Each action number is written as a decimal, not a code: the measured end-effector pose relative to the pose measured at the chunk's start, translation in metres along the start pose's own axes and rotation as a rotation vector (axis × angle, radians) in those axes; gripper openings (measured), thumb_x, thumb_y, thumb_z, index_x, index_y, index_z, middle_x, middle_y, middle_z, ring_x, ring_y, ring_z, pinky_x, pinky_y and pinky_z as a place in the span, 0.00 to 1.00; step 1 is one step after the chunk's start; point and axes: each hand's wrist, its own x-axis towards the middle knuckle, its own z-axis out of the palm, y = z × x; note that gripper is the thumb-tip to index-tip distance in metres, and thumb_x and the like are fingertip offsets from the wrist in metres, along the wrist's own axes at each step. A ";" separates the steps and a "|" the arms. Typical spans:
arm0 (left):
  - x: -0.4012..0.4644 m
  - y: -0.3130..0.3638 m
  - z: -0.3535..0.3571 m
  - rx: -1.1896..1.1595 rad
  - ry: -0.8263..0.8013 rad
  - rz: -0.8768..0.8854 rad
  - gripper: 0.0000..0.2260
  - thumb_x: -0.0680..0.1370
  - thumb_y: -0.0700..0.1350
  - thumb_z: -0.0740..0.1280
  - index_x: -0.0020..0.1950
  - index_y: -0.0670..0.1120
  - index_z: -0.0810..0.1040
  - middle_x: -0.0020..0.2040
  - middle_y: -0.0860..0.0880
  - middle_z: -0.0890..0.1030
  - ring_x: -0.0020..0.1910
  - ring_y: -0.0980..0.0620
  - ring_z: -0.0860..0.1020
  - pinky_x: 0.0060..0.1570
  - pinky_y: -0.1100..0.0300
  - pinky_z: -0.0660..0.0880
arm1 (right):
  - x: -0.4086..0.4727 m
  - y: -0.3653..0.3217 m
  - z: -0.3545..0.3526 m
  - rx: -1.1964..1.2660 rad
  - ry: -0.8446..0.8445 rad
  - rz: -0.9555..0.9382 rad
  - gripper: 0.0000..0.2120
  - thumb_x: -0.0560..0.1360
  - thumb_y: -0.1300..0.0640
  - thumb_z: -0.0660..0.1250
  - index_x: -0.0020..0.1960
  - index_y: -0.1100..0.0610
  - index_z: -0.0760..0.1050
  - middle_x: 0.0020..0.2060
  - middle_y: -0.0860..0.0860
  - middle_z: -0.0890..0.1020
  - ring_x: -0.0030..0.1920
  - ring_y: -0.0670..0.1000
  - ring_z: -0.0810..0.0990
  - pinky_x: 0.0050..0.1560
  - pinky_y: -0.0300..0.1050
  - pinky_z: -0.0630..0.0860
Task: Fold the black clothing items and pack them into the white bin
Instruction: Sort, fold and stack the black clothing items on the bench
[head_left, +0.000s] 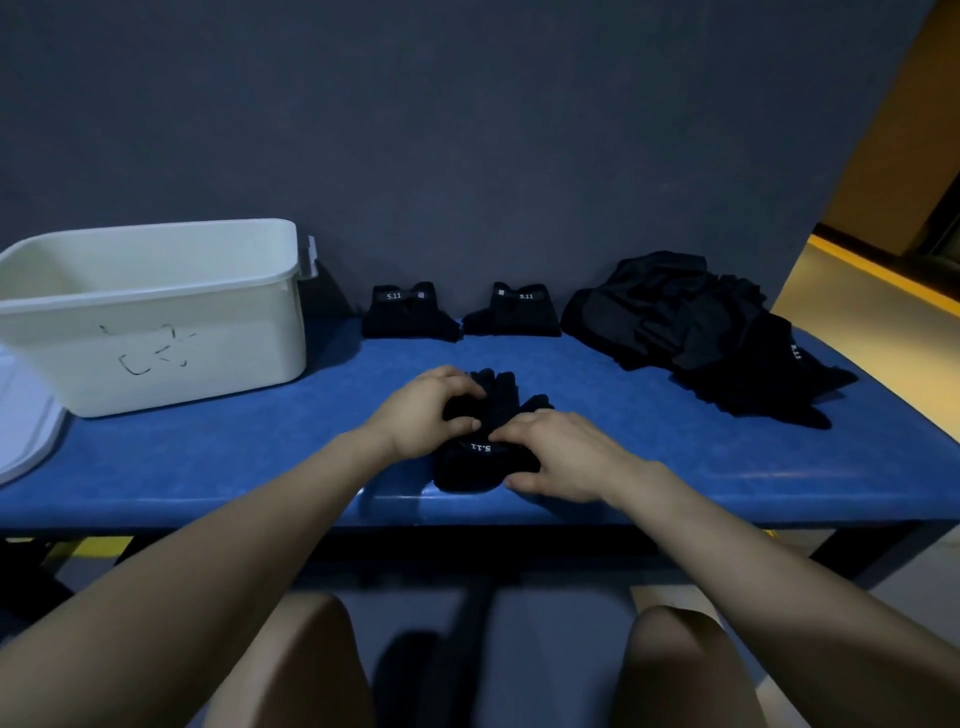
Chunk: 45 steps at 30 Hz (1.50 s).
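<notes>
A black glove-like item (496, 400) with a white "5.11" label lies near the front edge of the blue bench (623, 441). My left hand (426, 410) grips its left side and my right hand (561, 452) presses on its near right part. Two folded black items (408, 314) (514, 312) stand side by side at the back, against the wall. An unfolded heap of black clothing (696, 332) lies at the right. The white bin (156, 317) stands at the left of the bench; what I see of its inside is bare.
A white lid (26, 431) lies flat at the far left, partly under the bin's corner. A grey wall runs right behind the bench. My knees are below the bench's front edge. Yellow floor shows at the right.
</notes>
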 end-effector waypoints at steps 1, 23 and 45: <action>-0.007 0.002 -0.002 -0.038 0.017 0.029 0.14 0.76 0.49 0.67 0.61 0.49 0.77 0.60 0.51 0.76 0.61 0.53 0.73 0.63 0.57 0.69 | 0.001 0.000 0.000 0.002 0.010 -0.001 0.27 0.74 0.45 0.66 0.70 0.49 0.67 0.64 0.47 0.74 0.63 0.50 0.72 0.61 0.45 0.69; -0.027 0.007 -0.011 -0.615 -0.117 -0.154 0.17 0.74 0.50 0.69 0.61 0.49 0.74 0.50 0.54 0.81 0.49 0.58 0.79 0.52 0.65 0.73 | 0.007 0.025 0.000 0.753 0.204 0.186 0.03 0.76 0.56 0.67 0.47 0.49 0.75 0.40 0.44 0.80 0.43 0.43 0.79 0.48 0.41 0.74; -0.003 0.006 0.008 0.038 0.329 -0.158 0.14 0.70 0.39 0.70 0.49 0.45 0.68 0.49 0.50 0.70 0.49 0.48 0.72 0.43 0.54 0.71 | 0.039 0.021 -0.002 0.282 0.452 0.326 0.13 0.74 0.54 0.69 0.49 0.57 0.66 0.47 0.50 0.71 0.47 0.52 0.73 0.43 0.47 0.71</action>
